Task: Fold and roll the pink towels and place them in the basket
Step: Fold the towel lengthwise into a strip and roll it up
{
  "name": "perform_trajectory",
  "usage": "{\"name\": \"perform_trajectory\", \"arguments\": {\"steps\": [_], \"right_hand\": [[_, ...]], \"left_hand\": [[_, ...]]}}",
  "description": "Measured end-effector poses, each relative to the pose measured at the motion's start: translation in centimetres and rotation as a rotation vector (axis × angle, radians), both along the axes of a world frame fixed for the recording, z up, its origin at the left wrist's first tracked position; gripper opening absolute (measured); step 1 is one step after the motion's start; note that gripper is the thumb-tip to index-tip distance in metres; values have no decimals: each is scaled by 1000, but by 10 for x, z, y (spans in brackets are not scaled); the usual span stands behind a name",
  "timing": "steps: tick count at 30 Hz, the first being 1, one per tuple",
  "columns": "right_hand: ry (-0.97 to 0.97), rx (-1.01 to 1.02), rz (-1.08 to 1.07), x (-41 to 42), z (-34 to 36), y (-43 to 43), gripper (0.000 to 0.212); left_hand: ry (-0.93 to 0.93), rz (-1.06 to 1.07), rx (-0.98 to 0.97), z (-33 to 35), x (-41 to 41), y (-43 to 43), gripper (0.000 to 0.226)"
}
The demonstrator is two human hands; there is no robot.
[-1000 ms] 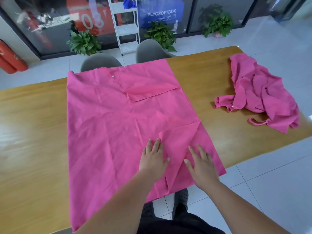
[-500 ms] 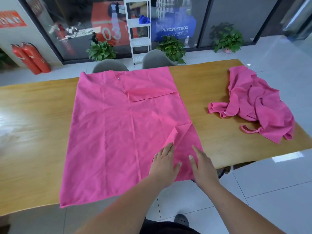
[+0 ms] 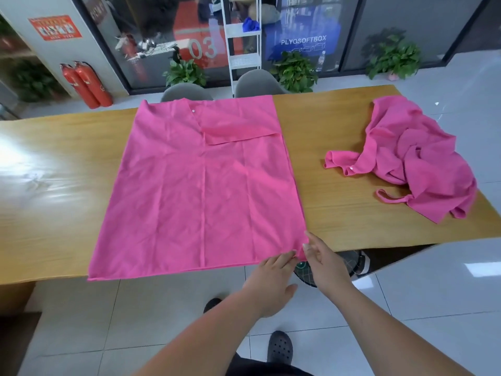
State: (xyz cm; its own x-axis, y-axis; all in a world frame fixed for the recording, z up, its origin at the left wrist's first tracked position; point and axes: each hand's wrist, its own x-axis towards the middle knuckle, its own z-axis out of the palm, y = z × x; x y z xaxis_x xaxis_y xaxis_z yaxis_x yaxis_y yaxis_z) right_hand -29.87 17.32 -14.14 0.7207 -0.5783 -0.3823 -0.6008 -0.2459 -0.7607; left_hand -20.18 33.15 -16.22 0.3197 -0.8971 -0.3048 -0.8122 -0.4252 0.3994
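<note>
a large pink cloth towel [image 3: 200, 191] lies spread flat on the long wooden table [image 3: 339, 213]. the left hand [image 3: 273, 283] and right hand [image 3: 325, 264] touch its near right corner, fingers nearly straight. a crumpled pink towel [image 3: 417, 161] lies well apart, to the right.

- Spread towel [image 3: 200, 191] lies mid-worktop [image 3: 339, 207], reaching the near edge.
- Crumpled towel [image 3: 423, 164] lies to its right, well apart.
- Chairs [image 3: 187, 92] stand behind the worktop.
- Left hand [image 3: 273, 283] and right hand [image 3: 325, 259] are at the spread towel's near right corner.
</note>
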Motion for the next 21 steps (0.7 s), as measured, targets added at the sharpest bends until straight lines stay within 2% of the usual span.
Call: {"name": "perform_trajectory", "arguments": {"steps": [7, 14, 16, 19, 21], "right_hand": [[73, -134, 92, 0, -20, -9, 41], [74, -152, -53, 5, -23, -9, 14], [-19, -43, -179, 13, -18, -7, 4], [-311, 213, -383, 22, -7, -6, 12], [-372, 259, -445, 18, -7, -8, 15]], "left_hand": [[-139, 170, 51, -9, 6, 51, 63], [-263, 164, 180, -19, 28, 96, 63], [-301, 144, 203, -22, 31, 104, 63], [-377, 164, 172, -28, 35, 116, 67], [-470, 181, 114, -35, 38, 124, 69]]}}
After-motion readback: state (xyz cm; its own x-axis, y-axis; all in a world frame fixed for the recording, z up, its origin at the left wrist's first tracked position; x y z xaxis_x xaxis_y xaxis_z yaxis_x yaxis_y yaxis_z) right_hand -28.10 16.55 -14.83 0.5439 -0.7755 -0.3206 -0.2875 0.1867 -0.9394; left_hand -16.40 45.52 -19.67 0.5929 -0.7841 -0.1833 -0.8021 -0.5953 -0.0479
